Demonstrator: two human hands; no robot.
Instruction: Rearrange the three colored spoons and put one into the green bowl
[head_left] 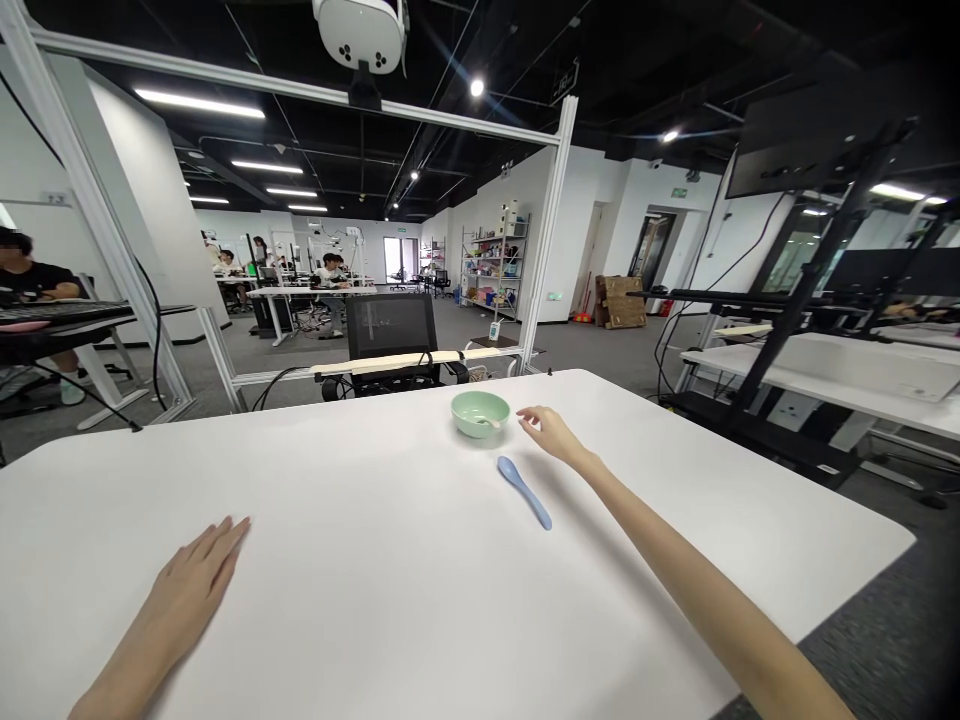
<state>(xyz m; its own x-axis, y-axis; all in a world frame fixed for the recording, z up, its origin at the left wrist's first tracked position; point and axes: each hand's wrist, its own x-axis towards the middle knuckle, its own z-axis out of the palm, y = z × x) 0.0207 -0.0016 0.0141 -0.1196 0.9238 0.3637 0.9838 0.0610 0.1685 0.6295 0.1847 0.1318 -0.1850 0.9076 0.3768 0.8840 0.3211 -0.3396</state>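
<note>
A pale green bowl (480, 413) stands near the far edge of the white table (360, 560), with something small and light inside it. A blue spoon (523, 490) lies on the table just in front of the bowl, handle toward me. My right hand (551, 432) reaches out beside the bowl's right side, fingers loosely apart, holding nothing, a little short of the rim. Flat on the table at the near left rests my left hand (196, 573), its fingers stretched out and empty.
A black office chair (391, 330) stands behind the table's far edge inside a white metal frame (546, 230). A black stand and another white desk (832, 370) are at the right. People sit at desks far back and at the left.
</note>
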